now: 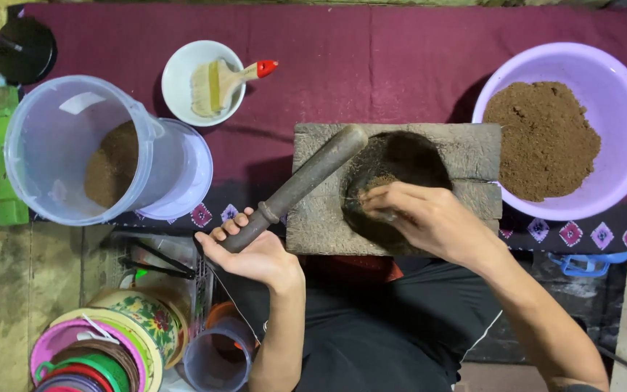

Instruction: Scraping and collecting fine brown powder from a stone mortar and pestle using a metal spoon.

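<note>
Head view: your left hand (255, 250) clamped on pestle (295, 187), lifted aside; right hand (419, 218) fingers pinched together in mortar (400, 156) powder; purple basin (622, 94) already part-filled.

Small home craft workspace, floor level, centre of frame. Shown by stone mortar block (397, 185) on maroon cloth (371, 58), powder basin (564, 131) upper right, tape rolls (103, 348) lower left.

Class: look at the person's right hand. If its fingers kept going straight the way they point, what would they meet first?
The right hand points leftward into the stone mortar; its fingertips would probably meet the brown powder inside first, though depth is unclear.
</note>
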